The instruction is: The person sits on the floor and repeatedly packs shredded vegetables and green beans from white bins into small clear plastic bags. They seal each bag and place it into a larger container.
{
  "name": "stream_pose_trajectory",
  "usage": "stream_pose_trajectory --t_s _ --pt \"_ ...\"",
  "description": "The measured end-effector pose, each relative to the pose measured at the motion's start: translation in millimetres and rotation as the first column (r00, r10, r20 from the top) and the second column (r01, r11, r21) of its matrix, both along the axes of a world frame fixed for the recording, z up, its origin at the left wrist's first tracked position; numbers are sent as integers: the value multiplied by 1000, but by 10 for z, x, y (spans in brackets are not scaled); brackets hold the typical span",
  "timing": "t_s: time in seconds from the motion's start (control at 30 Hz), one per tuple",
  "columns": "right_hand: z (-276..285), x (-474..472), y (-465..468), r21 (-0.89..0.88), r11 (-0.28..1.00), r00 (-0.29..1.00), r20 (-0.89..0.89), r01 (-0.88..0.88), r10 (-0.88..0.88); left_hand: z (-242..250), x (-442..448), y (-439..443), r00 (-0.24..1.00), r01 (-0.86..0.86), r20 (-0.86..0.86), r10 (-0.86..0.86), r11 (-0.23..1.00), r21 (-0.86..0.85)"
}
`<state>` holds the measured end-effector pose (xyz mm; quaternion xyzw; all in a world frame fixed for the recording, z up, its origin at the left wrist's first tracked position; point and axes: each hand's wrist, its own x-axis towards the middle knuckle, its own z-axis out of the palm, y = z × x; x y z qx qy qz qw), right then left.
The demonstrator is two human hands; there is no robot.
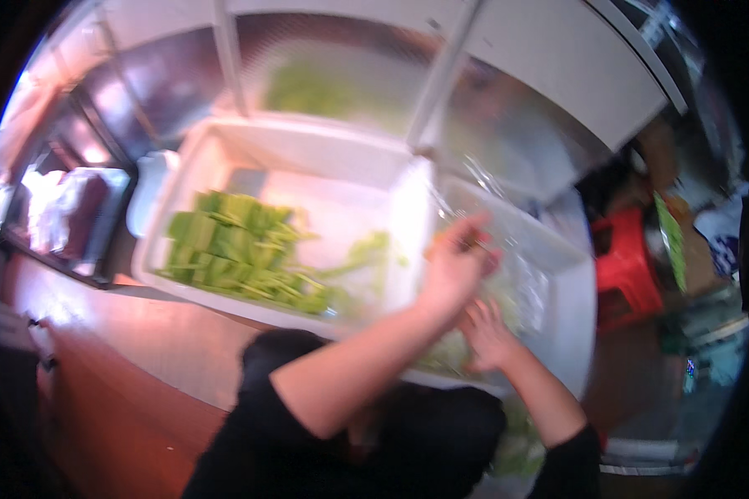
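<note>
My left hand [459, 259] is raised over the right-hand white plastic tub, its fingers curled; blur hides whether anything is between them. Just below it, my right hand [488, 337] has its fingers spread over clear plastic film [527, 293] and pale greens in the same tub [571, 299]. Cut green leafy stalks [234, 249] lie heaped in the left part of the other white plastic tub [281, 137]. A few loose, blurred stalks [368, 249] lie to the right of that heap, near the wall between the tubs.
A red plastic stool [627, 268] stands right of the tubs. A black-framed crate [109, 249] with plastic-wrapped things is at the left. Behind the tubs are a shiny metal panel [181, 81] and slanted pale posts [443, 75]. A white panel [555, 56] overhangs the upper right.
</note>
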<state>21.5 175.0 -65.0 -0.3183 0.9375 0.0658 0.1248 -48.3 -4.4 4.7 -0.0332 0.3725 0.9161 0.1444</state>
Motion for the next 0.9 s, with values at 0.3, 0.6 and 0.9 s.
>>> stream_pose_trajectory --t_s 0.3,0.6,0.9 --pt "-279 36 -113 11 990 981 -135 -138 138 -223 -70 161 994 113 -19 -111 984 135" --pt "-319 29 34 -278 960 972 -220 20 -84 -259 -117 172 990 140 -31 -137 981 135" --pt "249 29 256 -737 331 782 417 590 -463 -477 25 60 871 -479 -384 306 701 -528"
